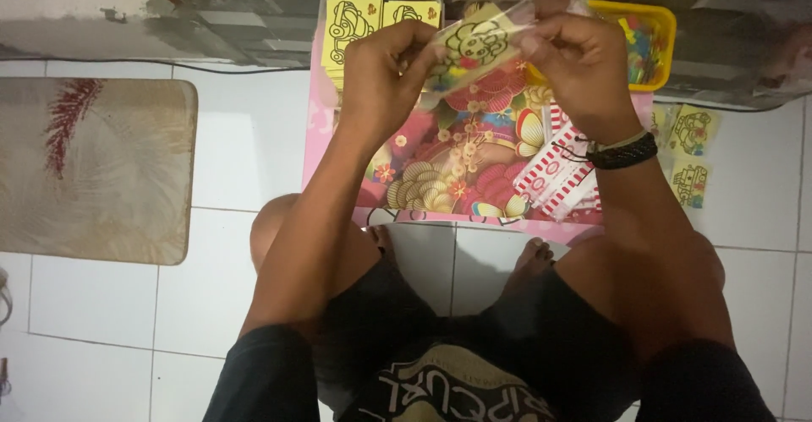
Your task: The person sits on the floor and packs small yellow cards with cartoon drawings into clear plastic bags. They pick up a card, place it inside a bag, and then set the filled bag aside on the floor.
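- Yellow card (474, 43), thin and flat, printed with a black outline cartoon drawing, sits inside a clear, glossy plastic sleeve (507, 18) that catches the light and looks crinkled at its edges.
- Left hand (381, 71) pinches the card's left edge; its fingers (412, 40) are curled tight against the sleeve, thumb hidden behind them.
- Right hand (579, 63) grips the right end of the sleeve, fingers (541, 43) bent closed over the plastic; a dark braided wristband (623, 153) circles that wrist.
- Card hangs between the two hands, tilted, held up above the desk (326, 126), not touching it.
- Desk is low and pink, its top covered with a bright floral print of red, orange and cream blossoms.
- Stack of similar yellow cards (351, 24) lies flat at the desk's far left corner, just beyond the left hand.
- Yellow plastic tray (664, 46), rectangular with rounded rim, stands at the far right holding small many-coloured pieces.
- Red-and-white striped packets (554, 172) lie under the right wrist.
- Two more yellow cards (692, 156) rest on the white tiled floor (245, 143) beside the desk.
- Worn beige mat (93, 168) with a red leaf pattern lies well to the left.
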